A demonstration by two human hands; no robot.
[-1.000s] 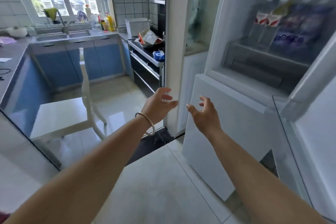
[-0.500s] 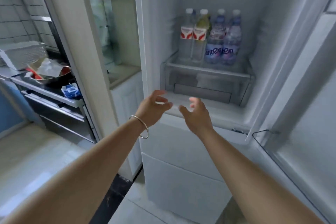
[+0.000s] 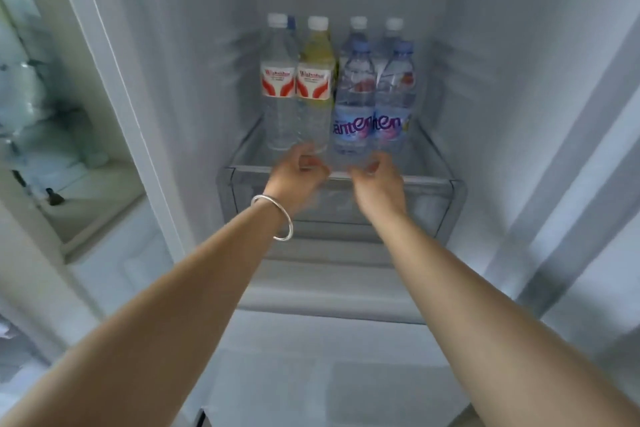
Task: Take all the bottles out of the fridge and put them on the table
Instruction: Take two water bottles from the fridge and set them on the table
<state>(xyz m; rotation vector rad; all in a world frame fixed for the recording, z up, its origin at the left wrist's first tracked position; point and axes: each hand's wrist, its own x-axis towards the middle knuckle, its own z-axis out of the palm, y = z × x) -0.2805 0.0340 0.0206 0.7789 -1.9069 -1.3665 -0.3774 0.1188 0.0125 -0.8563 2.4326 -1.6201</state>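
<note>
Several plastic bottles stand upright on a fridge shelf (image 3: 433,149). At the left are a clear bottle with a red-and-white label (image 3: 278,87) and a yellowish bottle with the same label (image 3: 315,87). To the right stand two blue-labelled water bottles (image 3: 354,104) (image 3: 394,100), with more bottles behind them. My left hand (image 3: 298,173), with a silver bangle on the wrist, reaches to the base of the yellowish bottle, fingers curled apart. My right hand (image 3: 375,180) reaches to the base of the front blue-labelled bottle. Neither hand holds anything.
Below the shelf is a clear drawer (image 3: 346,198) with its front edge right under my hands. The white fridge walls close in left and right. The open fridge door (image 3: 588,184) stands at the right. A cabinet with a glass front (image 3: 52,114) is at the left.
The view has swung from the kitchen to the fridge interior and come closer. Both hands have moved up and forward from below the drawer to the bottle bases.
</note>
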